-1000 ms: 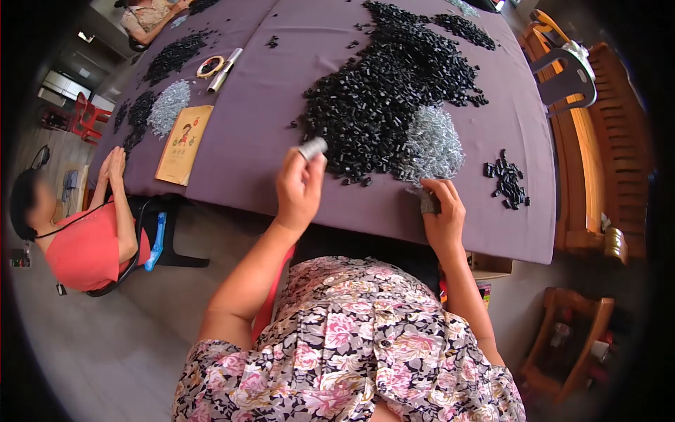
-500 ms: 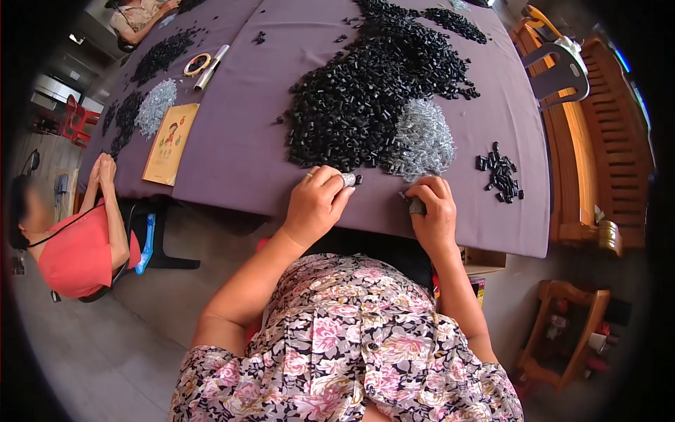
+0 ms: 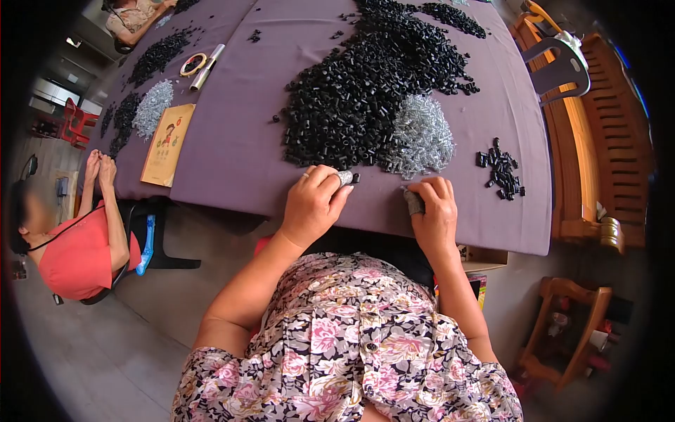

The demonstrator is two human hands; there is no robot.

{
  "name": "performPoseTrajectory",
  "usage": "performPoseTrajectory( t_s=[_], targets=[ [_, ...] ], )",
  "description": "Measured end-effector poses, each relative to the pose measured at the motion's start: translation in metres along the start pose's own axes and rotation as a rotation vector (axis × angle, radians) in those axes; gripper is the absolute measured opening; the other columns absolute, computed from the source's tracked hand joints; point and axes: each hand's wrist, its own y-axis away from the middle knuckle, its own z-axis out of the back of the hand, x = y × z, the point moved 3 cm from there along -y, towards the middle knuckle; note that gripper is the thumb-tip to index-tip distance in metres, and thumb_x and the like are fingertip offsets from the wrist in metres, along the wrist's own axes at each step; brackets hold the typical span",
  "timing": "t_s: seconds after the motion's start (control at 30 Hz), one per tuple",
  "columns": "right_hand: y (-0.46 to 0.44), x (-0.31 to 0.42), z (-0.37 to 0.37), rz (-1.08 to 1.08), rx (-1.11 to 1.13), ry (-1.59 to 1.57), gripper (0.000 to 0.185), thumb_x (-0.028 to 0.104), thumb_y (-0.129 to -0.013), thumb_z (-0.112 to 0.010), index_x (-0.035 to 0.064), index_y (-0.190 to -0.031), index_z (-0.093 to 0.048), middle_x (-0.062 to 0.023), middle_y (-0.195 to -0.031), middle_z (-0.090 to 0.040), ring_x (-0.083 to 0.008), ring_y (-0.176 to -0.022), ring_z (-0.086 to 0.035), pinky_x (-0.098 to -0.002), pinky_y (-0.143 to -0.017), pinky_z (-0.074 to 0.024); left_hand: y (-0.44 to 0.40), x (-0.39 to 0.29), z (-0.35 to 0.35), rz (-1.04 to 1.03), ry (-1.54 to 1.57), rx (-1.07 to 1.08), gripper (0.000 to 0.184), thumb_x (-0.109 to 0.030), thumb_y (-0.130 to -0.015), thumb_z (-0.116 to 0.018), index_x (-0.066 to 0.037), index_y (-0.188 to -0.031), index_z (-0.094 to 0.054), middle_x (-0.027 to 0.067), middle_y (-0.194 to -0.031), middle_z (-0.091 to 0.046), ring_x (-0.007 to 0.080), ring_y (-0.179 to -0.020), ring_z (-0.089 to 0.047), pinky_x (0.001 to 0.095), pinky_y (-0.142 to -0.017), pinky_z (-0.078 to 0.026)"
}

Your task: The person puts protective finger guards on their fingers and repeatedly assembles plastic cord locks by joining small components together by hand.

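Observation:
My left hand [image 3: 313, 200] is at the table's front edge, fingers closed in a pinch. Grey tape [image 3: 344, 178] wraps one of its fingertips, and a small black plastic piece [image 3: 356, 178] shows at that tip. My right hand [image 3: 434, 209] is also closed, thumb against fingers, with grey wrapping [image 3: 413, 203] on a finger. Something tiny and pale seems to be at its fingertips, too small to make out. Just beyond my hands lie a large heap of short black tubular pieces [image 3: 337, 112] and a smaller pile of clear plastic pieces [image 3: 424, 137].
A small group of black pieces [image 3: 500, 169] lies right on the purple cloth [image 3: 232, 126]. Left are a yellow booklet [image 3: 167, 145], a tape roll [image 3: 193, 65] and more piles. A person in red [image 3: 84, 246] sits at left; another person's arm [image 3: 151, 17] rests far left.
My hands stay nearly in place, with only slight finger shifts. The hands of the person in red have moved a little apart. The view has shifted slightly.

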Motion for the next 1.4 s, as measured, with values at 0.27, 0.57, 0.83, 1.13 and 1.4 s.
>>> performPoseTrajectory(
  t_s=[0.27, 0.57, 0.83, 1.13, 1.4],
  targets=[
    [-0.001, -0.005, 0.003, -0.002, -0.052, -0.034, 0.037, -0.011, -0.068, -0.065, 0.0046, -0.101, -0.067, -0.0125, -0.102, -0.062, -0.0367, -0.101, -0.059, -0.0442, -0.085, -0.0508, 0.0, -0.002, 0.001, -0.006, -0.015, -0.011, 0.015, -0.008, -0.081, -0.078, -0.004, -0.094, -0.071, 0.0095, -0.094, -0.065, 0.0304, -0.085, -0.064, 0.0397, -0.074, -0.053],
    [0.003, -0.014, 0.012, -0.186, 0.007, -0.504, 0.021, -0.009, -0.08, -0.064, 0.0003, -0.099, -0.062, -0.0076, -0.095, -0.06, -0.0201, -0.081, -0.059, -0.0302, -0.072, -0.0487, -0.017, -0.053, -0.012, -0.042, 0.279, 0.035, 0.027, -0.005, -0.086, -0.077, 0.0, -0.11, -0.066, 0.0126, -0.107, -0.065, 0.0209, -0.074, -0.066, 0.0318, -0.065, -0.055],
    [0.003, -0.014, 0.023, -0.249, 0.078, -0.646, 0.014, -0.005, -0.085, -0.067, -0.0004, -0.097, -0.062, -0.0071, -0.094, -0.058, -0.0179, -0.082, -0.059, -0.0291, -0.071, -0.0484, -0.042, -0.064, -0.039, -0.123, 0.322, 0.071, 0.016, -0.003, -0.084, -0.077, 0.0, -0.092, -0.063, 0.0119, -0.08, -0.06, 0.0277, -0.065, -0.059, 0.0382, -0.059, -0.047],
    [0.001, -0.014, 0.016, -0.04, -0.091, -0.313, 0.031, -0.011, -0.075, -0.069, 0.002, -0.103, -0.062, -0.0117, -0.099, -0.06, -0.0286, -0.085, -0.065, -0.0354, -0.074, -0.0539, -0.034, -0.053, -0.064, 0.238, 0.5, 0.143, 0.016, -0.011, -0.095, -0.067, -0.001, -0.088, -0.058, 0.0161, -0.08, -0.062, 0.0316, -0.065, -0.06, 0.039, -0.06, -0.048],
    [-0.001, -0.021, 0.02, -0.161, -0.062, -0.52, 0.026, -0.011, -0.079, -0.068, 0.0014, -0.102, -0.062, -0.0107, -0.099, -0.06, -0.0258, -0.086, -0.065, -0.0328, -0.074, -0.0535, -0.034, -0.06, -0.066, 0.32, 0.649, 0.185, 0.012, -0.006, -0.097, -0.067, 0.001, -0.106, -0.067, 0.0047, -0.086, -0.068, 0.0069, -0.075, -0.062, 0.0241, -0.065, -0.05]
  ],
)
